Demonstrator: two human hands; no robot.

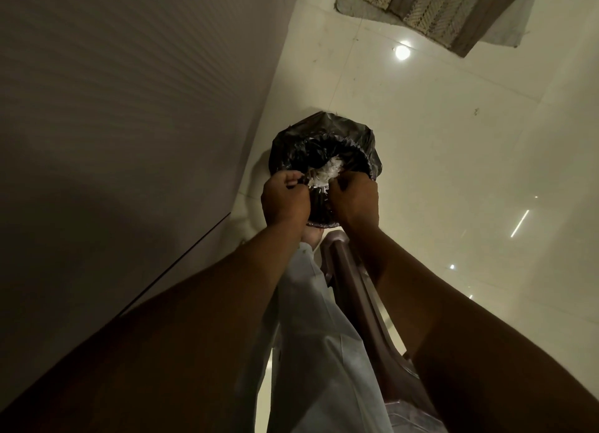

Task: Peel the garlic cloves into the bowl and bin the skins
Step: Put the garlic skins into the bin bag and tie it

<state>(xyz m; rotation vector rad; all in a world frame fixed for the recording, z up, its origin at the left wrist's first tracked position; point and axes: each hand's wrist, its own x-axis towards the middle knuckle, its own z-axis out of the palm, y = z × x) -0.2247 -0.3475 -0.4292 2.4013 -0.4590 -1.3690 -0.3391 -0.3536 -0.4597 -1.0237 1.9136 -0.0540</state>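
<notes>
A small bin (324,140) lined with a black plastic bag stands on the pale floor beside the wall. Both my hands hover over its near rim, backs of the hands up and fingers curled. My left hand (285,199) and my right hand (355,200) pinch a white clump of garlic skins (324,173) between their fingertips, above the bin's opening. My hands hide the near part of the bin. No bowl or garlic cloves are in view.
A grey wall panel (129,140) rises on the left, close to the bin. A brown plastic chair arm (356,296) and my pale trouser leg (311,335) lie below my arms. A patterned mat (437,7) lies on the glossy tile floor (453,173) farther away.
</notes>
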